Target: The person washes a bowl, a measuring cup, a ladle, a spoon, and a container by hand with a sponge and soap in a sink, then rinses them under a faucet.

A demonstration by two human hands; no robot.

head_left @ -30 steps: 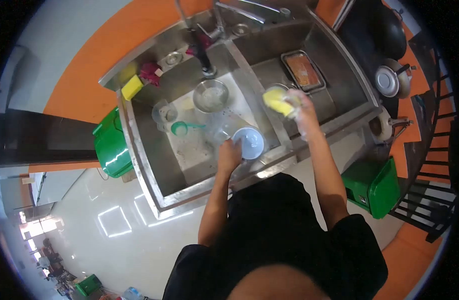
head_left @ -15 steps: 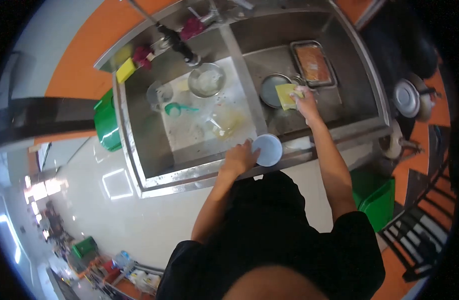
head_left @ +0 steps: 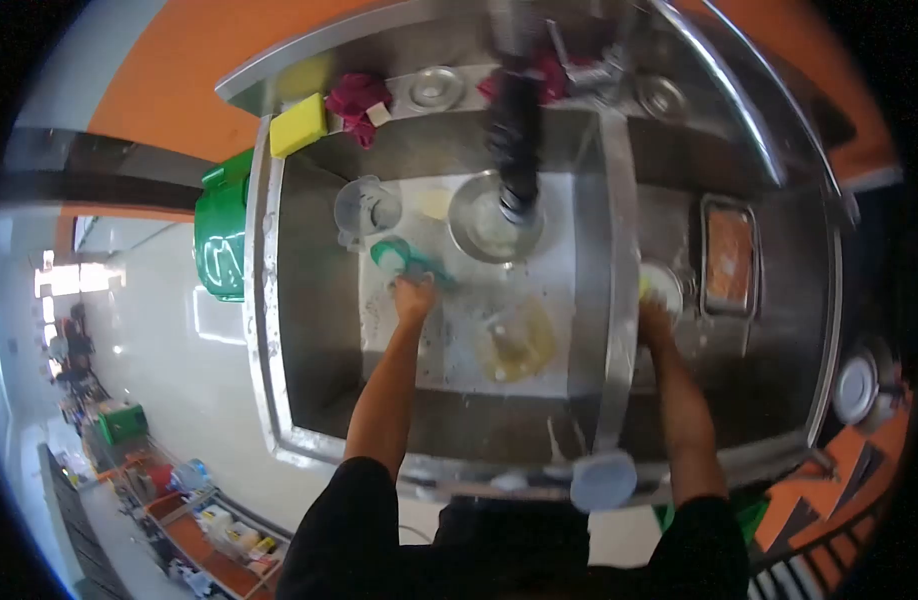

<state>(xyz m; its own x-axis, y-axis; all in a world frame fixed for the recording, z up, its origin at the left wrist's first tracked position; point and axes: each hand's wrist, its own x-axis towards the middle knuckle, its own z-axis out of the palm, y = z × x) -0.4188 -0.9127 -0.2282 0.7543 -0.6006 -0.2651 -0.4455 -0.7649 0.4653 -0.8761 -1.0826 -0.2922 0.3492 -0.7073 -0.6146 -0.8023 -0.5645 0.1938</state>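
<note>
My left hand [head_left: 415,298] reaches into the left basin of the steel sink [head_left: 269,300], and its fingers close on the handle of a teal scoop [head_left: 397,258]. My right hand [head_left: 658,325] is low in the right basin, pressing a yellow sponge [head_left: 659,288] it holds onto a round dish that is mostly hidden. A white bowl [head_left: 601,480] rests upside down on the sink's front rim, between my arms. Under the black faucet [head_left: 517,130] sits a metal bowl [head_left: 487,228].
A clear jug [head_left: 367,208] and a clear container with yellowish liquid [head_left: 519,340] lie in the left basin. A tray of orange residue [head_left: 729,258] sits in the right basin. A second yellow sponge [head_left: 299,125] and a red cloth [head_left: 357,100] are on the back ledge, with a green bin [head_left: 224,240] to the left.
My left hand let go of the white bowl, now on the front rim, and moved forward to the teal scoop. My right hand lowered the sponge into the right basin. My head leaned further over the sink.
</note>
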